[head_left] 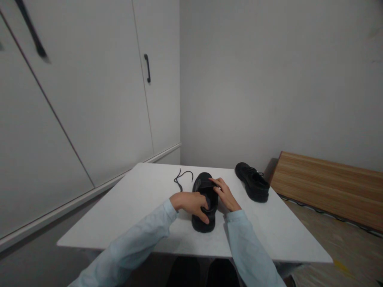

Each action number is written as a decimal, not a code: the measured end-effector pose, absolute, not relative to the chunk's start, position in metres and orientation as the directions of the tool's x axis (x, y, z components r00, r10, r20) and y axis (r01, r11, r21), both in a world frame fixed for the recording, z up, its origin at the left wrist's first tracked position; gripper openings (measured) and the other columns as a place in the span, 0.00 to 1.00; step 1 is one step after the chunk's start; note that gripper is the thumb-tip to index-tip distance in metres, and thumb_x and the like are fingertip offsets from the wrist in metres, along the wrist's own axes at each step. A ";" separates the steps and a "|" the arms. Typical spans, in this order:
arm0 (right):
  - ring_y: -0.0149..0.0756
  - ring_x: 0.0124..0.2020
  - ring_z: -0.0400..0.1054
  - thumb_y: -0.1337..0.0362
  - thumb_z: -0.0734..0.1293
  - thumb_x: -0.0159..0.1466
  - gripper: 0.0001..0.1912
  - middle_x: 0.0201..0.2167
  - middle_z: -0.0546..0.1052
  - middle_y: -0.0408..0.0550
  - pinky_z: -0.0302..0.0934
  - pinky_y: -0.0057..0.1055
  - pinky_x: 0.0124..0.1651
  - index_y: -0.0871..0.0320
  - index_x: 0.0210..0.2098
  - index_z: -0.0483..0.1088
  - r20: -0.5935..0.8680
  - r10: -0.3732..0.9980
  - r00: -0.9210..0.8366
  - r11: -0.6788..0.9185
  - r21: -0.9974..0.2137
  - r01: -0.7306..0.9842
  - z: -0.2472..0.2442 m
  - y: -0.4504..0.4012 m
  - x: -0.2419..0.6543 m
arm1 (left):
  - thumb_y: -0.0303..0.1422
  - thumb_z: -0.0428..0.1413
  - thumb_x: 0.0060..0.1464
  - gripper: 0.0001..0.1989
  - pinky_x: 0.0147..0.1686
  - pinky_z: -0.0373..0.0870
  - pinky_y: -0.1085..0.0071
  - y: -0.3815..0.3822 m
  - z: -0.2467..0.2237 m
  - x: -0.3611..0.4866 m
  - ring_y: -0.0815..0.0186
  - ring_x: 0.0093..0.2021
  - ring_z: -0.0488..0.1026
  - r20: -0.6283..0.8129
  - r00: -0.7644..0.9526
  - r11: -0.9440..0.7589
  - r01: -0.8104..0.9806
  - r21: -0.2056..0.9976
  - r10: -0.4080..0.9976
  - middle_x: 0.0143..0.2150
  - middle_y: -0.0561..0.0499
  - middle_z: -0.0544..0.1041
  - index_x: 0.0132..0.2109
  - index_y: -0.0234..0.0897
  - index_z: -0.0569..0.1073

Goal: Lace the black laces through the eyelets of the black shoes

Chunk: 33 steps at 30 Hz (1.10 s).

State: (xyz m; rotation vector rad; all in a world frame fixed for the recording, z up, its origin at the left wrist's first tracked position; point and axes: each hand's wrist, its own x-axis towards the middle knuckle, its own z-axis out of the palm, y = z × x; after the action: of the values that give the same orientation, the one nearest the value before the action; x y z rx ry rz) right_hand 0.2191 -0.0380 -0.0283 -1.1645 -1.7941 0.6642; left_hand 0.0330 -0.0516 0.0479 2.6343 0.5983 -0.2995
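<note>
Head view: from my remote seat, the near black shoe (212,198) lies between my hands, long axis running away, toe farthest. My left hand (191,202) reaches into its opening, thumb at the heel; my right hand (225,194) touches the front upper, fingers slightly spread. Whether either pinches, I cannot tell. Smooth, dark, rounded toe; thin lace (178,184) curling beyond my left hand.

black shoe (203,226) | left hand (193,203) partly inside | right hand (225,195) touching | lace (178,182) beside
</note>
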 end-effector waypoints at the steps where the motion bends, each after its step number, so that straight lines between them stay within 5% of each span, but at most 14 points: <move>1: 0.36 0.41 0.62 0.66 0.58 0.61 0.22 0.37 0.64 0.46 0.59 0.35 0.46 0.54 0.54 0.67 0.379 0.907 -0.182 0.420 -0.792 0.444 -0.028 -0.038 0.219 | 0.41 0.57 0.51 0.16 0.24 0.55 0.75 -0.052 0.048 0.033 0.71 0.22 0.62 -0.299 0.881 -0.821 0.457 0.343 0.365 0.21 0.55 0.69 0.24 0.34 0.70; 10: 0.36 0.40 0.61 0.65 0.57 0.60 0.23 0.37 0.64 0.46 0.60 0.34 0.45 0.56 0.54 0.67 0.368 0.912 -0.178 0.408 -0.792 0.454 -0.028 -0.039 0.218 | 0.42 0.58 0.51 0.14 0.25 0.56 0.73 -0.049 0.053 0.041 0.69 0.21 0.63 -0.367 0.866 -0.857 0.445 0.258 0.339 0.21 0.53 0.72 0.25 0.36 0.74; 18: 0.36 0.39 0.62 0.66 0.58 0.60 0.22 0.35 0.64 0.46 0.60 0.35 0.44 0.56 0.53 0.68 0.397 0.901 -0.178 0.433 -0.783 0.447 -0.029 -0.038 0.219 | 0.42 0.59 0.49 0.13 0.26 0.59 0.75 -0.045 0.057 0.036 0.70 0.24 0.68 -0.328 0.884 -0.789 0.451 0.417 0.332 0.25 0.54 0.76 0.30 0.35 0.76; 25: 0.37 0.40 0.62 0.67 0.57 0.59 0.22 0.36 0.64 0.46 0.59 0.34 0.43 0.56 0.53 0.68 0.408 0.890 -0.203 0.455 -0.765 0.456 -0.030 -0.038 0.221 | 0.39 0.52 0.56 0.15 0.37 0.67 0.76 -0.021 0.077 0.005 0.67 0.37 0.75 -0.016 0.839 -0.572 0.384 0.725 0.544 0.35 0.47 0.80 0.41 0.33 0.76; 29: 0.37 0.40 0.62 0.67 0.57 0.59 0.23 0.36 0.65 0.47 0.59 0.34 0.43 0.57 0.53 0.67 0.408 0.887 -0.218 0.462 -0.758 0.460 -0.028 -0.038 0.221 | 0.37 0.48 0.58 0.16 0.37 0.69 0.73 0.008 0.057 0.004 0.66 0.34 0.76 0.253 0.518 -0.517 0.463 0.719 0.817 0.36 0.45 0.79 0.44 0.31 0.75; 33: 0.37 0.39 0.61 0.68 0.56 0.58 0.24 0.36 0.65 0.47 0.58 0.34 0.42 0.59 0.53 0.68 0.403 0.888 -0.219 0.458 -0.754 0.471 -0.026 -0.039 0.220 | 0.28 0.46 0.58 0.16 0.48 0.67 0.70 0.035 0.012 0.010 0.64 0.45 0.75 0.349 0.279 -0.440 0.682 0.584 0.895 0.43 0.46 0.79 0.47 0.35 0.74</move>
State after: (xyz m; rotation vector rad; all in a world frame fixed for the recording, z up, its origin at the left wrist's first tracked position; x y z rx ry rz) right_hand 0.2204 -0.0392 -0.0260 -1.1477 -1.8533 0.6146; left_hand 0.0102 0.0353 0.0119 2.2334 1.4365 0.9335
